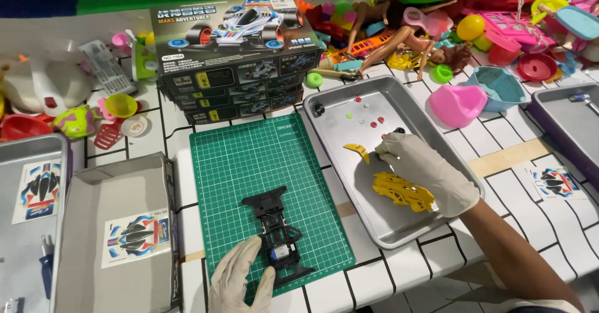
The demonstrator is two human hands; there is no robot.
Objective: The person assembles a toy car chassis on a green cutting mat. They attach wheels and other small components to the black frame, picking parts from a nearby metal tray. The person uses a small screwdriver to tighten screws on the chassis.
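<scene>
Mid-assembly of a toy car, judging by layout: left hand (236, 280) gloved, resting flat against black chassis (278, 238) on green cutting mat (262, 163), fingers loosely together, steadying rather than gripping. Right hand (424, 172) gloved, reaching into metal tray (349, 110), fingers curled down over small parts, pinch on anything not discernible; yellow body shell (402, 191) just beside palm, yellow curved piece (358, 151) near fingertips. Next move likely calls for picking a small part cleanly without scattering red and green bits (365, 118) on the worktop tray
</scene>
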